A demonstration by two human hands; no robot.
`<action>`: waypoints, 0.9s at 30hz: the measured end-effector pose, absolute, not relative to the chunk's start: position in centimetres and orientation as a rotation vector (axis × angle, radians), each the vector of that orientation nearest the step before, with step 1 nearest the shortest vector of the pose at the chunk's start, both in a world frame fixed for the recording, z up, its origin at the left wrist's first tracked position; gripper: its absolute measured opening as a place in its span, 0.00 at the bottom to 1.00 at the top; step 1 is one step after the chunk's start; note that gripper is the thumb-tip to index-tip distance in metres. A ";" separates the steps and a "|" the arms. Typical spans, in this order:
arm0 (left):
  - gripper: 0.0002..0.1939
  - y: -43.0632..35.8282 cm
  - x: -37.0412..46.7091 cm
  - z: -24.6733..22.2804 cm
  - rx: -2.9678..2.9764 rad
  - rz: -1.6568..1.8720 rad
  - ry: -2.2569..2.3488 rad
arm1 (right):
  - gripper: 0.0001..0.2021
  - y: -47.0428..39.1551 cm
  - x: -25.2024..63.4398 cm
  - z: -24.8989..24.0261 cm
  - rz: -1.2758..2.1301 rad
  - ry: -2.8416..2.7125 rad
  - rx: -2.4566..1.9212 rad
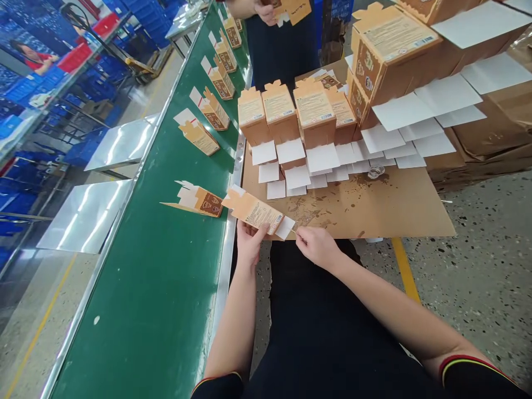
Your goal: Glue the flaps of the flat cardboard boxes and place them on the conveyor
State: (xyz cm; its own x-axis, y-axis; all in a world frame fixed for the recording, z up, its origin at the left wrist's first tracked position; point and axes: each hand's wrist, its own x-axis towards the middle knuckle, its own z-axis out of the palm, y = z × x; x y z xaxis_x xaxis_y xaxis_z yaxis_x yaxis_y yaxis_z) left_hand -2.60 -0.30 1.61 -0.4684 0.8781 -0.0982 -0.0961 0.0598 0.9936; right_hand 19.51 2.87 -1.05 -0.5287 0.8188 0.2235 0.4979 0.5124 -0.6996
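Observation:
My left hand (249, 244) grips a small orange-brown printed carton (260, 213) from below, fingers and thumb closed around its sides. The carton is tilted, with a white flap (285, 228) sticking out at its lower right end. Close to that flap, my right hand (318, 246) is closed in a pinch. Something thin and pale shows at its fingertips, too small to name. Beside the held carton, another carton (203, 200) with open flaps lies on the green conveyor belt (166, 288).
Several cartons with white flaps stand stacked on the cardboard-covered table (399, 205) to the right. More cartons (197, 136) line the belt ahead. Across the table's far end stands another person (282, 44) holding a carton piece. Metal side tables (87, 213) adjoin the belt's left edge.

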 end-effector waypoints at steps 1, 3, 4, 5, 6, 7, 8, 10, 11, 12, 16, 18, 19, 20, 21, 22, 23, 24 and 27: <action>0.44 -0.5 -2.4 1.7 0.840 1.520 1.550 | 0.15 2.6 19.7 -1.0 0.799 -2.218 -1.042; 0.46 -0.9 -1.7 1.7 0.899 1.504 1.585 | 0.15 1.8 20.2 -0.7 0.852 -2.180 -0.992; 0.47 -1.1 -1.4 1.7 0.934 1.495 1.606 | 0.15 1.4 20.6 -0.4 0.879 -2.140 -0.984; 0.48 -1.3 -1.0 1.6 0.970 1.485 1.631 | 0.15 1.0 21.1 -0.2 0.904 -2.094 -0.986; 0.48 -1.6 -0.6 1.6 1.005 1.473 1.659 | 0.15 0.6 21.7 0.1 0.930 -2.049 -0.994; 0.48 -1.8 -0.2 1.5 1.035 1.458 1.691 | 0.14 0.3 22.2 0.4 0.957 -2.007 -1.007; 0.47 -2.0 0.1 1.5 1.058 1.439 1.725 | 0.14 0.0 22.8 0.7 0.983 -1.968 -1.024; 0.45 -2.4 0.6 1.6 1.090 1.400 1.801 | 0.13 -0.5 23.8 1.3 1.030 -1.902 -1.051; 0.45 -2.5 0.8 1.7 1.106 1.378 1.836 | 0.13 -0.7 24.3 1.6 1.045 -1.870 -1.060; 0.44 -2.6 0.9 1.8 1.123 1.358 1.870 | 0.13 -0.9 24.6 1.8 1.054 -1.840 -1.067; 0.43 -2.8 0.9 2.2 1.195 1.319 1.940 | 0.13 -1.3 25.6 2.5 1.049 -1.767 -1.098; 0.42 -2.8 1.0 2.0 1.217 1.322 1.943 | 0.14 -1.5 25.8 2.7 1.045 -1.756 -1.121; 0.42 -2.7 1.2 1.9 1.222 1.326 1.941 | 0.14 -1.6 25.9 2.8 1.048 -1.756 -1.128; 0.41 -2.7 1.4 1.7 1.221 1.333 1.941 | 0.14 -1.6 25.9 2.8 1.057 -1.760 -1.131; 0.40 -2.6 1.6 1.5 1.217 1.336 1.940 | 0.14 -1.7 25.8 2.9 1.071 -1.768 -1.130; 0.39 -2.5 1.9 1.3 1.214 1.333 1.938 | 0.15 -1.7 25.8 3.0 1.088 -1.779 -1.126; 0.38 -2.4 2.1 1.2 1.213 1.327 1.938 | 0.15 -1.6 25.8 3.1 1.102 -1.793 -1.120; 0.38 -2.4 2.1 1.1 1.213 1.323 1.939 | 0.16 -1.6 25.8 3.2 1.107 -1.805 -1.115; 0.43 -2.5 0.1 1.2 1.137 1.401 1.954 | 0.17 -1.4 26.5 3.3 1.059 -1.817 -1.138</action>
